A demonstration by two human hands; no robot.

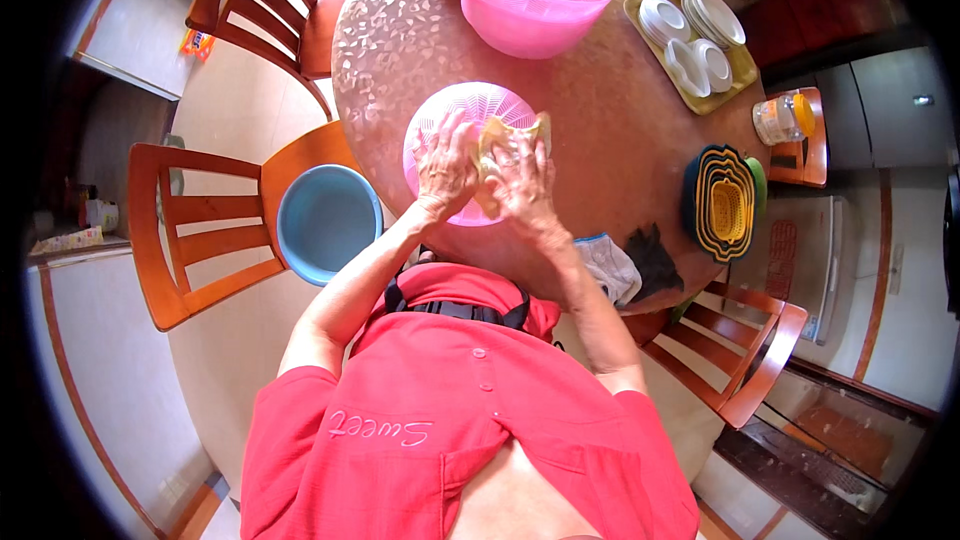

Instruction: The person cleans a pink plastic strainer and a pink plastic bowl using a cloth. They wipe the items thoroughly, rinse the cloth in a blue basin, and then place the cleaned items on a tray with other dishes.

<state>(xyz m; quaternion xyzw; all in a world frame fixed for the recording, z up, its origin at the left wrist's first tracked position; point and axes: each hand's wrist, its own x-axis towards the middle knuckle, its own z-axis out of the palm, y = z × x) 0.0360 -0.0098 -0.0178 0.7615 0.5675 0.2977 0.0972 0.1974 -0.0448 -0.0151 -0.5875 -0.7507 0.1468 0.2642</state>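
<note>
In front of me a round pink plastic colander (466,99) lies on the table, its slotted, domed base appearing to face up. My left hand (448,174) rests flat on its left side, fingers stretched out and slightly apart. On the right side, my right hand (523,184) presses a crumpled yellowish cloth (491,132) against the slotted surface. Part of the colander is hidden under both hands and the cloth.
Larger pink colanders (529,19) stand farther back. White dishes (664,19) sit on a yellow tray (694,106). Nested yellow and dark-blue baskets (724,206), gloves (609,270) and a dark cloth (651,259) lie right. A blue basin (330,225) sits on the left chair (217,229).
</note>
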